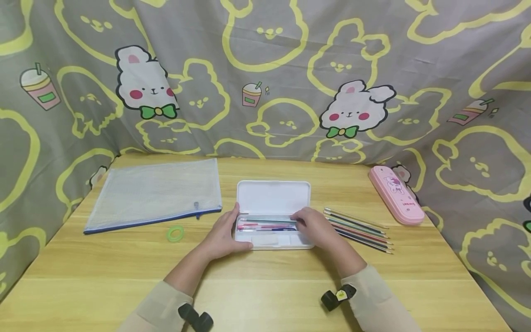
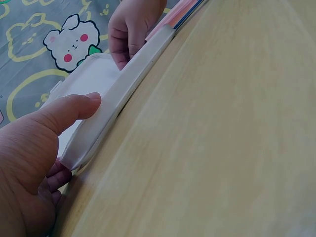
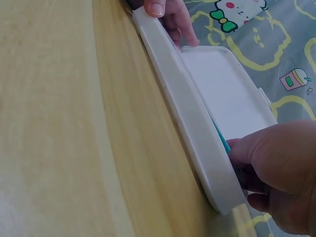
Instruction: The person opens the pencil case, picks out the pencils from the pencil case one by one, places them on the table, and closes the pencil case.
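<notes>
A white pencil case (image 1: 274,196) lies open on the table, its lid tipped back. My left hand (image 1: 221,235) grips the case's left end, the thumb over the front rim and the fingers around the corner in the left wrist view. At the right end, my right hand (image 1: 317,226) reaches inside and pinches the end of a teal pencil (image 3: 221,136), which lies lengthwise along the back of the tray. Several red and blue pens (image 1: 267,227) lie in front of it. A white block (image 1: 264,240), perhaps an eraser, sits in the front section.
Several pencils (image 1: 361,230) lie fanned out right of the case. Farther right is a pink pencil case (image 1: 396,196). On the left lie a mesh zip pouch (image 1: 157,193) and a green ring (image 1: 175,227). A patterned curtain (image 1: 282,83) hangs behind the table.
</notes>
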### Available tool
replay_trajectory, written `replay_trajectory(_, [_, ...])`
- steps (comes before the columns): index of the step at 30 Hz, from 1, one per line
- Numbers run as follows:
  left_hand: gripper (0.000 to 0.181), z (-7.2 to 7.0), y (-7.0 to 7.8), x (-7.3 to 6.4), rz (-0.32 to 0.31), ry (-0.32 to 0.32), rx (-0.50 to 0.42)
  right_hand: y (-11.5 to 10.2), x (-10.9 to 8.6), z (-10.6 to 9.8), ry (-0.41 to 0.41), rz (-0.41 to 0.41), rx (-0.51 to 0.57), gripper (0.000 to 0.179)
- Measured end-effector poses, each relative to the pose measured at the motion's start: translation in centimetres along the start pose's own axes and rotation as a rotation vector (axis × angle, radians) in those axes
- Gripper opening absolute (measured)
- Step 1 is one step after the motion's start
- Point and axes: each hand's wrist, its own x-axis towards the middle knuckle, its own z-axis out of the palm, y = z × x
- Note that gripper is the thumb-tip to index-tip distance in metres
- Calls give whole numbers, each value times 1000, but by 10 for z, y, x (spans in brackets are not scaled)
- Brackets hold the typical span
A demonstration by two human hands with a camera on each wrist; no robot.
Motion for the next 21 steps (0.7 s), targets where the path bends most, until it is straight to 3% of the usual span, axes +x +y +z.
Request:
replay_trajectory(7, [124,0,1,0,-5,-2,-3,9,-2,-6,-63,61,139,23])
replay_trajectory(15, [124,-1,2,-2,-7,-2,0,21,-7,-13,-51,77,256,16])
replay_trajectory(21, [124,0,2,-1,-5,1,6,37,-24,-24,-25,88,377,16])
